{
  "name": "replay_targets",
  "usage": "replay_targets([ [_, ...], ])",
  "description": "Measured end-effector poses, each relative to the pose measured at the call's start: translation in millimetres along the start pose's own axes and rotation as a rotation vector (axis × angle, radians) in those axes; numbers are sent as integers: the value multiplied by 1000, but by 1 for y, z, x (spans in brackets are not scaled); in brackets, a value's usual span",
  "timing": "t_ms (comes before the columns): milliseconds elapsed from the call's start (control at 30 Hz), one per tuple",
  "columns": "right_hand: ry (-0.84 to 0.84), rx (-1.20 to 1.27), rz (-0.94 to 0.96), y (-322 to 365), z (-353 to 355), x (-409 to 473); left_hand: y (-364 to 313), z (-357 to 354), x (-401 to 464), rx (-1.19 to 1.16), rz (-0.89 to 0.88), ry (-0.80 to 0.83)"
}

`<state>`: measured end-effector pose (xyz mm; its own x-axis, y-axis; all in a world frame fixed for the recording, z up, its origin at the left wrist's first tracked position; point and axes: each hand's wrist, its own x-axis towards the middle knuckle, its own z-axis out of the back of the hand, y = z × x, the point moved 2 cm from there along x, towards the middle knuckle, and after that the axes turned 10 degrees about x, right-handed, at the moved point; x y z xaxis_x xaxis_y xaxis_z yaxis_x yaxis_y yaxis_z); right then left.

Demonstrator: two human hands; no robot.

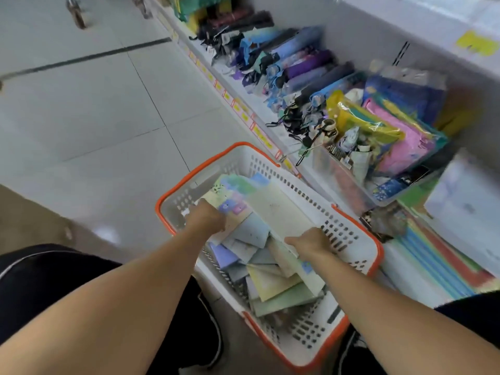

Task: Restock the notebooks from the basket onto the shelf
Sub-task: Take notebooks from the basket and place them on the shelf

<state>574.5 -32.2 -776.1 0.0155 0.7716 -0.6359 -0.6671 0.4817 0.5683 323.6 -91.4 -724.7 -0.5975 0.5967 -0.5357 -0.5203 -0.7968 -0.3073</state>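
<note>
Head view: both hands, left [206, 218] and right [311, 243], grip notebooks [273, 212] inside basket [351, 239] on tiled floor [94, 104], beside shelf [270, 115].

One basket [349, 231], two hands [207, 219]

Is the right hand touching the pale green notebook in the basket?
Touching. The head view shows the right hand gripping the near edge of the pale green notebook above the basket.

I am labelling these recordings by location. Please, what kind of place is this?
Most likely a retail shop aisle: a low shelf edged with yellow price tags, rows of folded umbrellas, and a plastic shopping basket of notebooks.
</note>
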Motion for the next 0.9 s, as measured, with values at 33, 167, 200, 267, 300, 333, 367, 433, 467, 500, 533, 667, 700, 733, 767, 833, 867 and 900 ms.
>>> replay_targets([
  [33, -18, -106, 20, -3, -6, -2, 6, 2, 2, 43, -8, -8],
  [167, 16, -515, 318, -8, -21, -6, 7, -13, 5, 125, -50, 105],
  [200, 18, -529, 356, -11, -23, -6, 6, -19, 5, 96, -42, 114],
  [267, -14, -585, 435, -12, -23, -6, 4, -24, 6, 108, -29, 83],
  [300, -29, -570, 462, -13, -21, -5, 4, -25, 7, 132, -23, 76],
  [333, -39, -498, 467, -14, -19, -7, 4, -25, 7, 161, -14, 70],
  [367, -48, -403, 465, -14, -16, -8, 4, -25, 7, 218, -17, 62],
  [433, -93, -262, 466, -12, -7, -11, -3, -23, 4, 325, -65, -10],
  [467, -146, -249, 500, -7, -2, -14, -10, -21, 1, 309, -94, -62],
  [500, -220, -259, 558, 1, 3, -19, -18, -19, -5, 190, -128, -80],
  [533, -298, -266, 627, 12, 7, -27, -29, -18, -12, -50, -149, -10],
  [667, -376, -246, 950, 64, 5, -61, -75, -24, -41, -818, -114, 663],
  [700, -298, -239, 1020, 74, -1, -68, -80, -25, -41, -883, -122, 646],
  [733, -184, -206, 1069, 82, -7, -72, -80, -22, -40, -945, -94, 558],
  [767, -63, -111, 1083, 87, -12, -75, -77, -19, -37, -1017, -34, 438],
  [833, 7, 211, 979, 87, -16, -71, -61, -7, -22, -1087, 76, 193],
  [867, -44, 376, 838, 83, -15, -62, -51, 2, -13, -1085, 107, 101],
  [900, -76, 484, 637, 76, -15, -50, -39, 11, -4, -1022, 119, 37],
])
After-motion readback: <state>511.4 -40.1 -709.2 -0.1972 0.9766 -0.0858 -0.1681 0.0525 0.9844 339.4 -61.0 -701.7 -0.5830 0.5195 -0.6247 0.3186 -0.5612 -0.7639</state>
